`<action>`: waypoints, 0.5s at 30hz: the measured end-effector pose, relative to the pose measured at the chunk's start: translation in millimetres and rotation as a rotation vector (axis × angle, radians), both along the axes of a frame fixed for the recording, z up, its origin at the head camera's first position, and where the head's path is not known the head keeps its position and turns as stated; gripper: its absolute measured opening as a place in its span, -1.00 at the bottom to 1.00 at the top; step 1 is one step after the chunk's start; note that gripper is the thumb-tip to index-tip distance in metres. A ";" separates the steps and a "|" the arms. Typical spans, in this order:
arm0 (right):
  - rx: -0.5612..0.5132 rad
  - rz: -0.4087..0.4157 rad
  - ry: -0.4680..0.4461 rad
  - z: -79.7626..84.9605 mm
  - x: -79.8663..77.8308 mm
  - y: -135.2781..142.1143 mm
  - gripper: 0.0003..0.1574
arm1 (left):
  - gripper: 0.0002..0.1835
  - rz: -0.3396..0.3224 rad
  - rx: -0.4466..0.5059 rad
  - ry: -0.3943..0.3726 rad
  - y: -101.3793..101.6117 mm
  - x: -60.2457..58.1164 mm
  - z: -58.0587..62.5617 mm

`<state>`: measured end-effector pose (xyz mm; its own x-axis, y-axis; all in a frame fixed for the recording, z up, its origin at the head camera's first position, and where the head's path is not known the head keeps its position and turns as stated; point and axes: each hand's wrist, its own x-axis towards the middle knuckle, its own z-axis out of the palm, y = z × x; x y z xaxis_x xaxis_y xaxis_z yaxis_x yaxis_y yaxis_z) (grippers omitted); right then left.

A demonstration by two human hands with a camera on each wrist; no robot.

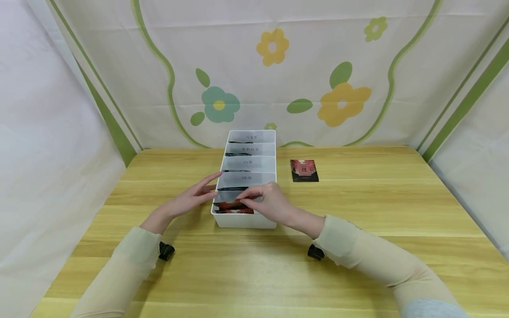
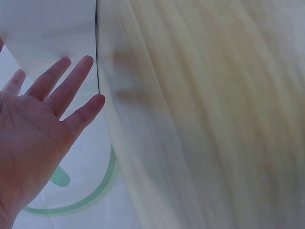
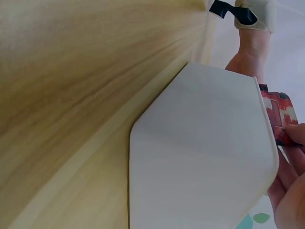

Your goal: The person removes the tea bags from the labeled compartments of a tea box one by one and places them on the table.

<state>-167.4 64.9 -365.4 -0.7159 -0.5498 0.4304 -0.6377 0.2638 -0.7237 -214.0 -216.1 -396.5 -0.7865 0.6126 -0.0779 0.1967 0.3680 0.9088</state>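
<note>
A long white box (image 1: 246, 221) with dividers stands on the table, thin dark sachets upright in its compartments. My right hand (image 1: 268, 203) is over the front compartment, pinching the top edge of a red-and-black tea sachet (image 1: 229, 205) between thumb and fingers. In the right wrist view this sachet (image 3: 279, 112) shows above the rim, its lower part hidden by the box wall (image 3: 200, 143). Another red sachet (image 1: 238, 211) sits just in front of it. At the box's left side, my left hand (image 1: 191, 198) has its fingers spread and extended, fingertips at the wall (image 2: 47, 24).
To the right of the box, one red-and-black sachet (image 1: 304, 170) lies flat on the wooden table (image 1: 358, 194). The box dividers (image 1: 248, 178) carry printed labels, upside down from here. A flowered cloth (image 1: 246, 53) hangs behind the table, with plain cloth at both sides.
</note>
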 end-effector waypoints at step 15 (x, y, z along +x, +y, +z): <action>-0.113 -0.060 0.237 20.8 -10.6 23.8 -0.84 | -0.33 -0.005 0.001 0.014 0.6 -0.1 1.2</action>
